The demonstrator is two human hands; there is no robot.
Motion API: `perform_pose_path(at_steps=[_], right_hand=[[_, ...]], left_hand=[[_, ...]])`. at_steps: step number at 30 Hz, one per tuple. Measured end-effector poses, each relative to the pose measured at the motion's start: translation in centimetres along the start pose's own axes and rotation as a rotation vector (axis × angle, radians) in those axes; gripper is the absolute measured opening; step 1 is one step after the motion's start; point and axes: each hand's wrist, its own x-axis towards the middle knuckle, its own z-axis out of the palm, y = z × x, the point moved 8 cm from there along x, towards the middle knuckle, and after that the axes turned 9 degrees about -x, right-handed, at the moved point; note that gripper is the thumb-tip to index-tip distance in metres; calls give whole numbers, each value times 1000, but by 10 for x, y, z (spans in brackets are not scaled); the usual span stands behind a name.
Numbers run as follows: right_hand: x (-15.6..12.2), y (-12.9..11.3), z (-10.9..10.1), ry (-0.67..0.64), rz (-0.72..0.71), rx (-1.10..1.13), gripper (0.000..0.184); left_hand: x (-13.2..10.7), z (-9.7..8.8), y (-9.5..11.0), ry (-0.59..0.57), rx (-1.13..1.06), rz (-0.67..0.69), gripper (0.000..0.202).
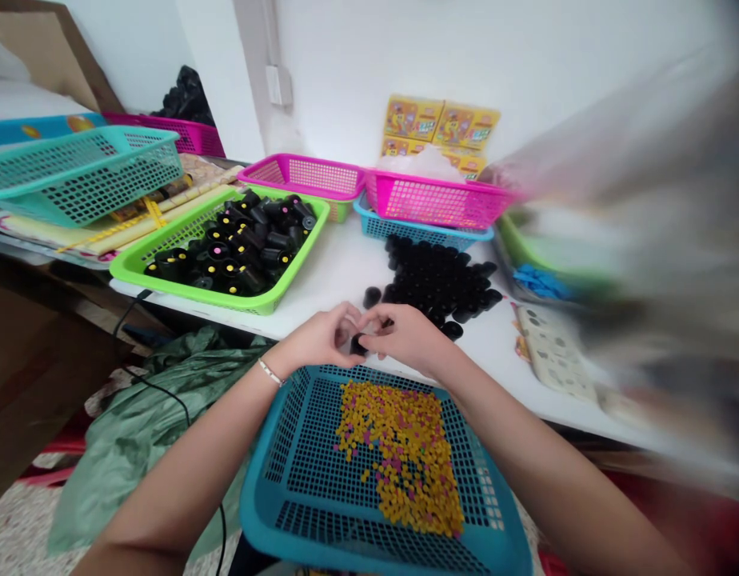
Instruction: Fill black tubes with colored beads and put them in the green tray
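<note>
Hands: I'm seeing the left hand (313, 340) and right hand (409, 336) grasping a small black cylinder (358, 346) between their fingertips.
Handling: I'm judging it light, stiff and slippery, best pinched by its sides.
Place: I'm seeing it just beyond the front edge of the white table (345, 272).

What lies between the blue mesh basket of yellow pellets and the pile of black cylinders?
In the head view: the left hand and right hand, pinching a small black cylinder.

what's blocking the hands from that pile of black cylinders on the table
Nothing visible. The left hand and right hand hold a small black cylinder right beside the pile of black cylinders, with only bare white table and one stray cylinder nearby.
</note>
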Motion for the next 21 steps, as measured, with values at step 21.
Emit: perform_pose_path(at_steps=[21], right_hand=[[-15,30,49,-40,311,804,19]], left_hand=[[-2,1,-4,-137,-140,-74,76]])
